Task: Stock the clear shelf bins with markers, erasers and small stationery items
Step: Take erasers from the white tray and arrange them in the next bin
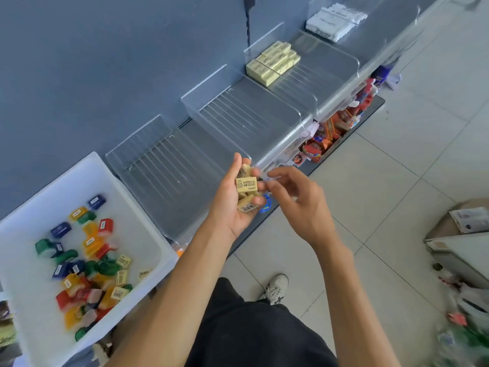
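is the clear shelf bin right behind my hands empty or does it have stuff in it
Empty. Through the clear acrylic shelf bin only its ribbed floor shows; the cream boxed erasers sit in the left hand, not the bin.

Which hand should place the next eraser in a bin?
Right hand: free, fingers beside the beige erasers, on the stocked bin's side. Left hand is cupping the stack.

Grey shelf (239,123) along the blue wall, carrying a row of clear bins (246,112). Beyond the white tub (87,165) stood three unfilled bins, then one holding stacked yellow erasers (274,62), farthest from the tub one with white packets (334,21).
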